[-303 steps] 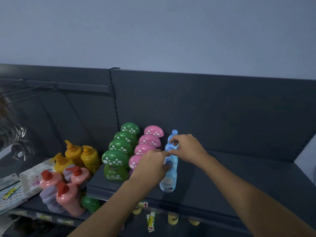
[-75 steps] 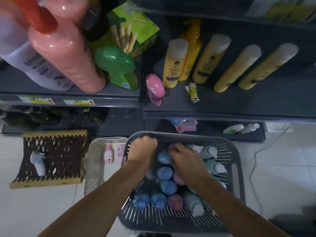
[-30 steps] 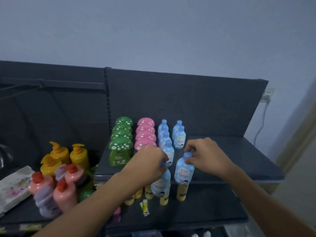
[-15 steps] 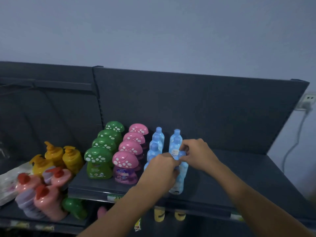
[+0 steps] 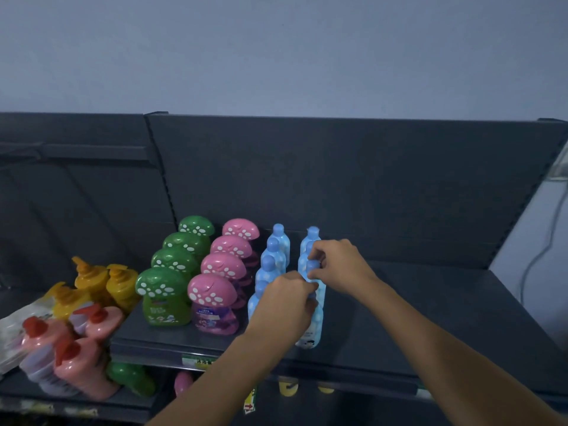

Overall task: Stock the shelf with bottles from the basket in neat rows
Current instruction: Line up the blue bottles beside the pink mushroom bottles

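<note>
Fingers (image 5: 322,253) of the right hand (image 5: 339,267): curled, pinching the blue cap of a pale-blue dotted plastic bottle (image 5: 313,267) midway along the right blue row. Left hand (image 5: 284,302): fingers clenched round the top of the front pale-blue bottle (image 5: 311,329) in the same row. Its cap is hidden under the hand, and its body stands upright near the front edge.

Dark grey metal shelf (image 5: 415,321), contents from 9 o'clock to 3 o'clock:
- four green mushroom-capped plastic bottles (image 5: 163,295) in one file
- four pink mushroom-capped plastic bottles (image 5: 212,296) just beside them
- left blue row (image 5: 268,262) of four matching bottles
- the right blue row under the hands

Open room: bare shelf runs from 3 o'clock of the blue rows to the shelf's right end. The dark back panel (image 5: 368,179) closes it off at 12 o'clock.

Lower bay at 9 o'clock: yellow plastic pump bottles (image 5: 92,279) and, in front of them, pink bottles with red pumps (image 5: 83,361), blurred. A white packet (image 5: 15,324) is cut off by the left edge.

At 6 o'clock, under the shelf lip: yellow caps (image 5: 288,389), a pink item (image 5: 183,383) and a green item (image 5: 132,378), all partly hidden. The shelf-edge label (image 5: 196,361) is unreadable.
</note>
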Available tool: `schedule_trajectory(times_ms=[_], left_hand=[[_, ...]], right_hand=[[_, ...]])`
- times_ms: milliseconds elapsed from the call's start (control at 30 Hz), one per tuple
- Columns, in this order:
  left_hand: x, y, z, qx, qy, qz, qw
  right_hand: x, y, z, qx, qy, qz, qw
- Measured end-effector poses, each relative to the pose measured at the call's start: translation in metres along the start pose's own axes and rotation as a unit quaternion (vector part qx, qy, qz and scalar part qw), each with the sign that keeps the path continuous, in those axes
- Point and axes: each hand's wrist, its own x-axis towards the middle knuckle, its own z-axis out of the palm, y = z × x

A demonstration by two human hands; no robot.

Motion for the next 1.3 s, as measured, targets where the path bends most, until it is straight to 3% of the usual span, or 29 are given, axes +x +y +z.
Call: schedule_trajectory(times_ms=[433,733,1033,1300], left_hand=[[0.006,-0.003,0.012,-0.026,0.021,-0.011,0.999],[-0.002,-0.013,-0.007,-0.04,0.044,-0.017,0.998],[-0.037,-0.074,-0.073,-0.055,0.061,0.019,0.996],[-0.108,-0.16,-0.121,-0.046,0.028,0.041,0.998]], right_hand=[[0.003,0.005,0.005,0.017,0.007,-0.005,1.0],[-0.004,-0.008,-0.008,-0.059,0.03,0.001,0.998],[-0.045,-0.079,-0.015,-0.111,0.094,-0.008,0.989],[-0.096,-0.179,0.042,-0.114,0.104,0.009,0.988]])
